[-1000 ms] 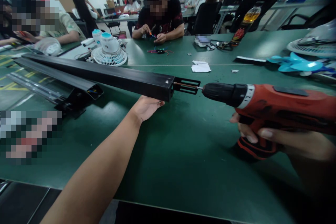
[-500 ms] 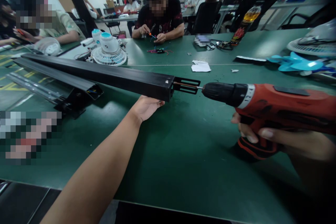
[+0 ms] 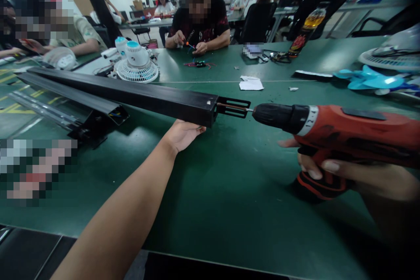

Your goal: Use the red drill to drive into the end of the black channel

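Observation:
My left hand (image 3: pixel 185 134) is wrapped under the near end of a long black rectangular tube (image 3: pixel 147 94), its fingers partly hidden beneath it. A slotted black bracket (image 3: pixel 242 101) sticks out of that end. My right hand (image 3: pixel 348 173) grips the handle of a red and black cordless drill (image 3: pixel 354 124), with one finger stretched out ahead of the handle. The drill points left, and its long bit (image 3: pixel 234 106) runs alongside the bracket to the tube's end. Where the tip meets the tube is too small to make out.
A second black tube (image 3: pixel 72 92) and a metal rail (image 3: pixel 42 107) lie at left. White fan parts (image 3: pixel 138 68) stand behind the tube. Paper scraps (image 3: pixel 251 83), blue fan blades (image 3: pixel 367 78) and a bottle (image 3: pixel 306 30) are farther right. A person (image 3: pixel 200 22) works with wires across the table.
One finger of my right hand has stretched forward, away from the drill's handle. The drill, tube and left hand stay in nearly the same place.

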A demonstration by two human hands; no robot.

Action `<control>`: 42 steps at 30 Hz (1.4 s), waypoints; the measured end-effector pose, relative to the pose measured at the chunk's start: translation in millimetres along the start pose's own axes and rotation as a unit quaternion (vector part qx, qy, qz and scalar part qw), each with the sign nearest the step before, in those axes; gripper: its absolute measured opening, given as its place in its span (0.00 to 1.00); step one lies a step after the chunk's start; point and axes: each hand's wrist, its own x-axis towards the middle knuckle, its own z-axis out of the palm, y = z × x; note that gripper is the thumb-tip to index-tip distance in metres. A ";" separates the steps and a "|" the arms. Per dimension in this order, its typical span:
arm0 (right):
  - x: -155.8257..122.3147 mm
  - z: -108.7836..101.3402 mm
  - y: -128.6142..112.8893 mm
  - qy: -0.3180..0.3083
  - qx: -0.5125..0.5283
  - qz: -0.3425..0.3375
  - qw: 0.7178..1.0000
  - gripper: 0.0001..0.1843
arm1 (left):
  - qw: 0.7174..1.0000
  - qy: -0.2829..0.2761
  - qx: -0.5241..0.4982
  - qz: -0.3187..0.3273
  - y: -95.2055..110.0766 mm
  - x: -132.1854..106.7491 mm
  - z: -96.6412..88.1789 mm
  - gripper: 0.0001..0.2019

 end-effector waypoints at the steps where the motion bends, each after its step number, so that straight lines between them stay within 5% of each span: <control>1: 0.0 -0.3 0.5 -0.001 0.002 0.001 1.000 0.25 | 1.000 0.000 0.001 -0.001 0.1 -0.2 0.3 0.12; 25: 2.9 3.1 -3.7 0.019 -0.028 -0.004 0.999 0.20 | 1.000 0.006 0.000 -0.001 0.8 -1.7 2.9 0.14; 34: -4.1 -2.0 5.2 0.077 -0.057 -0.032 0.995 0.21 | 1.000 0.005 0.004 -0.001 1.2 -1.9 1.8 0.12; 42: 2.5 3.0 -1.0 0.023 -0.004 0.008 1.000 0.19 | 1.000 0.008 0.005 -0.004 1.2 -1.1 1.8 0.12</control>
